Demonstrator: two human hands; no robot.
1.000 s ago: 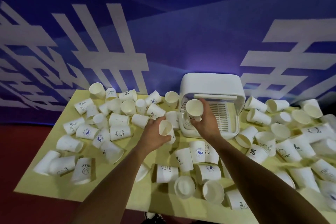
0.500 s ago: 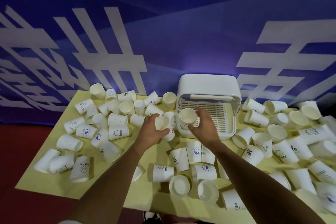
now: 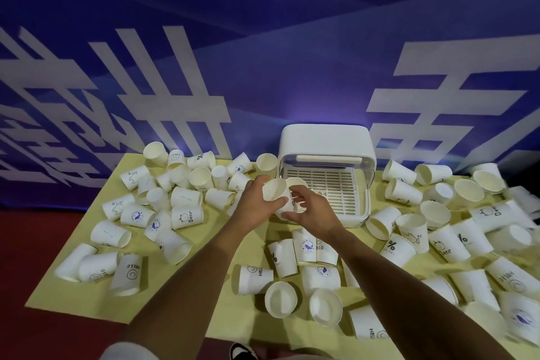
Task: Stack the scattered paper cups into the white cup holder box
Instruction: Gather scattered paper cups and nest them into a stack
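On the left of the yellow table cover [image 3: 204, 295], loose paper cups [image 3: 187, 216] lie mostly on their sides, some touching. The left hand [image 3: 257, 204] is curled round a tilted cup [image 3: 274, 188], thumb across its wall. That cup touches a second cup [image 3: 296, 183], held by the right hand [image 3: 314, 215] with fingers behind it and thumb below. I cannot tell if one cup sits inside the other. Both cups are held in the air just at the front left corner of the white box [image 3: 325, 143], which stands at the back edge of the table with its slotted tray [image 3: 333, 187] showing. Near the front edge, two cups [image 3: 280, 299] sit mouth up. More cups [image 3: 409, 231] crowd the table to the right of the box.
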